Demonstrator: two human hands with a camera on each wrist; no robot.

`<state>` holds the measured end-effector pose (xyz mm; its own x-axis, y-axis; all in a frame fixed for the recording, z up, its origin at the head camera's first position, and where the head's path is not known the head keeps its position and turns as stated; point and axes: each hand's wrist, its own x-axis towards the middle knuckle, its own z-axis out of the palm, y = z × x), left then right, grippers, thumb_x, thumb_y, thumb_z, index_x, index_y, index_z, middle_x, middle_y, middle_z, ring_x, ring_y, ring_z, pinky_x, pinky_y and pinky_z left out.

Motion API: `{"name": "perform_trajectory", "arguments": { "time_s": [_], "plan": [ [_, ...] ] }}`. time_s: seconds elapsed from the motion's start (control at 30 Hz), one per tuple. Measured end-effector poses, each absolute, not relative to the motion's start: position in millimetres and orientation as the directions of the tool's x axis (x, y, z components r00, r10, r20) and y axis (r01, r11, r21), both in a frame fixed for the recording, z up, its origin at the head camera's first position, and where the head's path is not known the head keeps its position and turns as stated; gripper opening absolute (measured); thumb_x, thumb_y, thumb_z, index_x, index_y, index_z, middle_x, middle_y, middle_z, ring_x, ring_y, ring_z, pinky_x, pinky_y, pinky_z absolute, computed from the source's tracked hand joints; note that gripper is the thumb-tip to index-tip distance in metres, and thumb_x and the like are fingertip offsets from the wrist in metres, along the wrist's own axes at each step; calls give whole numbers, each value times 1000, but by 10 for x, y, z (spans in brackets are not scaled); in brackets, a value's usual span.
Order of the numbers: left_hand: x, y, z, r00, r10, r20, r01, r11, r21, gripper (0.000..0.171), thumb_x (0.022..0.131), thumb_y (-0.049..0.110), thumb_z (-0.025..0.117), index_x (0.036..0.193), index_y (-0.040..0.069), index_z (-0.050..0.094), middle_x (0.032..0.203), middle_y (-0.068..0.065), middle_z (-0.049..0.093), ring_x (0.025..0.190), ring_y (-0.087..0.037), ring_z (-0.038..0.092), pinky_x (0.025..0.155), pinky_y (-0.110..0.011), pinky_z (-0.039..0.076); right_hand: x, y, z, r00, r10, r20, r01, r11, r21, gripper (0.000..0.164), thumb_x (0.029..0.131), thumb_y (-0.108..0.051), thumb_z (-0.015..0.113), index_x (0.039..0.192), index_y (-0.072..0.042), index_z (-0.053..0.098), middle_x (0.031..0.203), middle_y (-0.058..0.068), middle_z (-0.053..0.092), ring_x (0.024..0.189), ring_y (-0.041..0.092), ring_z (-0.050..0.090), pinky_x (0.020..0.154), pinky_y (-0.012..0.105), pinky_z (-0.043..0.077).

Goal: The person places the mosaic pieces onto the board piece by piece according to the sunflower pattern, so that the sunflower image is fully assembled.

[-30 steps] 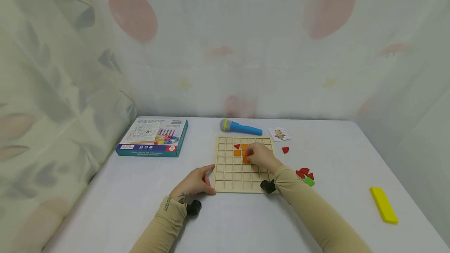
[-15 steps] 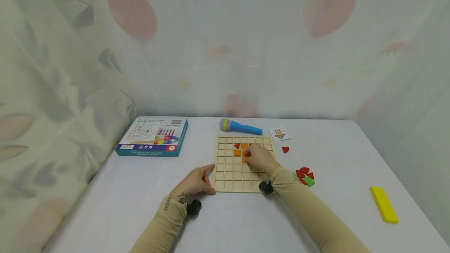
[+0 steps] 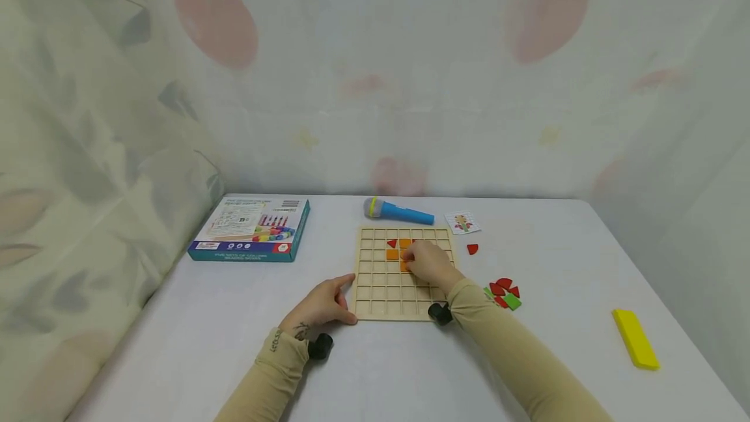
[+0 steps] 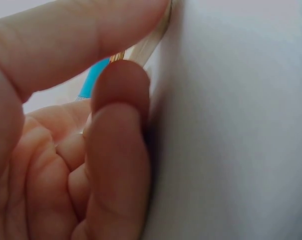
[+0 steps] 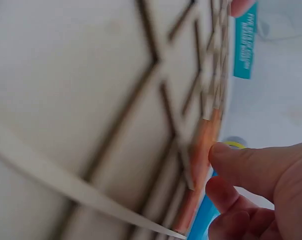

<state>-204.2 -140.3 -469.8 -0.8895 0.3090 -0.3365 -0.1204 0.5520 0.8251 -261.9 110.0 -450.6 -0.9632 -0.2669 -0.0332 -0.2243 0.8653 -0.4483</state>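
Observation:
A wooden grid board (image 3: 377,308) lies flat on the table. My left hand (image 3: 319,305) rests at its left side, index finger straight against the edge and thumb at the near corner. Over the board's upper middle, my right hand (image 3: 433,262) pinches at an orange square tile (image 3: 404,266) with thumb and curled fingers, covering part of it. More orange squares (image 3: 392,254) and a red triangular piece (image 3: 391,243) sit in nearby cells. In the right wrist view the thumb tip meets the orange surface (image 5: 203,147) on the board.
Right of the board lie a picture card (image 3: 463,222), a single red piece (image 3: 472,249) and several red pieces (image 3: 504,284) with green ones (image 3: 512,301). A blue toy microphone (image 3: 404,213) is behind it, a flat box (image 3: 246,230) at left, a yellow block (image 3: 635,338) far right.
My right hand has shifted very slightly left and toward me, its fingers still at the orange tile. The left hand keeps its place at the board's edge.

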Motion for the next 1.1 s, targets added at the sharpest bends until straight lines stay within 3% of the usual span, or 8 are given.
{"name": "perform_trajectory", "arguments": {
  "time_s": [0.2,0.43,0.77,1.1],
  "plan": [
    [-2046,-1394,-4700,-891,304,-336,-122,552,825,92,61,6,84,141,11,38,67,-4,52,57,-15,46,50,-26,35,-2550,1333,-4209,-983,-184,-26,-144,844,-516,22,86,-17,63,106,-10,69,103,6,64,92,21,58,75,37,48],
    [-2049,-1383,-4707,-892,300,-339,-125,557,821,92,61,6,84,141,11,39,68,-5,52,57,-15,46,51,-26,35,-2361,2010,-4002,-992,-130,-1,-111,858,-502,27,87,-17,61,109,-3,66,103,12,64,94,27,57,71,38,47],
    [-2051,-1406,-4719,-898,296,-327,-110,567,816,91,61,6,84,141,10,39,67,-4,52,56,-15,46,50,-26,35,-1984,2703,-4186,-980,-47,-194,47,891,-451,28,85,-14,61,105,5,64,98,18,63,81,24,57,66,37,48],
    [-2038,-1390,-4692,-901,296,-316,-102,564,819,90,61,4,83,140,9,40,66,-4,51,56,-14,45,50,-26,34,-1837,2889,-4388,-971,7,-241,112,897,-427,27,82,-16,65,98,5,65,95,18,63,84,27,57,70,42,47]
  ]
}}
